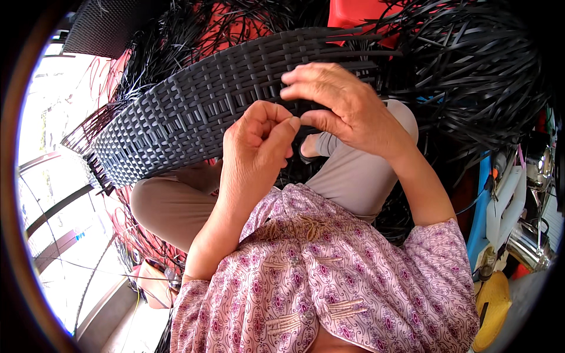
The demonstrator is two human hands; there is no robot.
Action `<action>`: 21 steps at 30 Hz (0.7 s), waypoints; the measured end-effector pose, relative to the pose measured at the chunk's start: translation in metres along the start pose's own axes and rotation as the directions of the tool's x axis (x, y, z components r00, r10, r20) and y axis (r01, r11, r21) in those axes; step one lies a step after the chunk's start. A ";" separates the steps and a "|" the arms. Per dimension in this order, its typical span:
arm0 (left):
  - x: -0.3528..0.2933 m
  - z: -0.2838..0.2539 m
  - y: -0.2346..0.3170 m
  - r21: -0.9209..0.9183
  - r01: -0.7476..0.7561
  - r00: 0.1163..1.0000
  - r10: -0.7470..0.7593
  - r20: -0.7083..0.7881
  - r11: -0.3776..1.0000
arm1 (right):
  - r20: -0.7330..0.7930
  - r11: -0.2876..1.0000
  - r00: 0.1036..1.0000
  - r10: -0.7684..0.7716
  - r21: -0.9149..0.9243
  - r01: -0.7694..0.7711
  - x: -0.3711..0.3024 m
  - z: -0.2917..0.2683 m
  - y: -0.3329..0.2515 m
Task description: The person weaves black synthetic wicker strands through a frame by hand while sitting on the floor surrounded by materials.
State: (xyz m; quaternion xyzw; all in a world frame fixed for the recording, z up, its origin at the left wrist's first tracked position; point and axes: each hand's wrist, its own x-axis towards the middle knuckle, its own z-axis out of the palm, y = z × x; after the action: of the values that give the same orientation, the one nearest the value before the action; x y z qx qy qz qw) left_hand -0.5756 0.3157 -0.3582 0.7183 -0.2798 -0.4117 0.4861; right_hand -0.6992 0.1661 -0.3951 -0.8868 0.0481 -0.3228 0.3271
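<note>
A long curved panel of black woven plastic strips (pixel 176 106) lies across my lap and knees, with loose strip ends sticking out at its right end. In front of its near edge my left hand (pixel 253 147) is closed, thumb and forefinger pinched together. Whatever sits in that pinch is too small to make out. My right hand (pixel 347 109) hovers over the panel's right part, its fingers stretched and apart. Its thumb tip comes right up to the left thumb and forefinger; no object shows in this hand.
A big heap of loose black strips (pixel 471 76) fills the far right, and more strips (pixel 170 35) lie behind the panel. A red plastic piece (pixel 344 15) stands at the back. Shiny metal pots (pixel 527 244) and a yellow item (pixel 493 309) sit at the right edge.
</note>
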 end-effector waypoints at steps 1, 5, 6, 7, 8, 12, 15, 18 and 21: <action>-0.003 -0.002 0.003 -0.011 -0.030 1.000 0.030 -0.002 0.999 | 0.068 0.993 0.997 0.038 0.106 -0.045 0.000 0.001 0.006; 0.006 -0.009 0.005 -0.054 0.023 0.999 -0.024 -0.028 0.998 | 0.193 0.916 0.950 0.244 0.277 -0.291 0.000 -0.004 0.013; 0.014 -0.010 -0.010 -0.070 -0.018 0.998 0.014 -0.062 0.997 | 0.157 0.896 0.929 0.336 0.251 -0.366 0.001 -0.002 0.013; 0.020 -0.009 -0.024 -0.121 0.001 0.998 -0.009 -0.066 0.993 | 0.115 0.868 0.896 0.428 0.224 -0.443 0.000 0.000 0.014; 0.025 -0.009 -0.035 -0.171 0.021 0.997 -0.034 -0.074 0.985 | 0.080 0.875 0.889 0.450 0.158 -0.457 -0.001 0.006 0.017; 0.033 -0.007 -0.052 -0.168 0.070 0.995 -0.081 -0.063 0.983 | 0.045 0.915 0.918 0.395 -0.113 -0.388 0.006 0.024 0.020; 0.032 -0.005 -0.057 -0.149 0.073 0.996 -0.079 -0.036 0.986 | 0.075 0.875 0.909 0.411 -0.312 -0.370 0.011 0.034 0.018; 0.034 -0.003 -0.062 -0.183 0.060 0.998 -0.062 -0.006 0.981 | 0.097 0.849 0.908 0.407 -0.406 -0.337 0.017 0.042 0.018; 0.034 -0.001 -0.064 -0.202 0.059 0.998 -0.062 -0.010 0.978 | 0.140 0.820 0.881 0.451 -0.456 -0.347 0.024 0.045 0.014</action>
State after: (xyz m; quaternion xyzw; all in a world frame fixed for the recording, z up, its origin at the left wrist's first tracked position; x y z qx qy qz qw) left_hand -0.5576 0.3121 -0.4281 0.6767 -0.2109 -0.4467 0.5460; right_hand -0.6516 0.1727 -0.4169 -0.9380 0.2619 -0.1183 0.1937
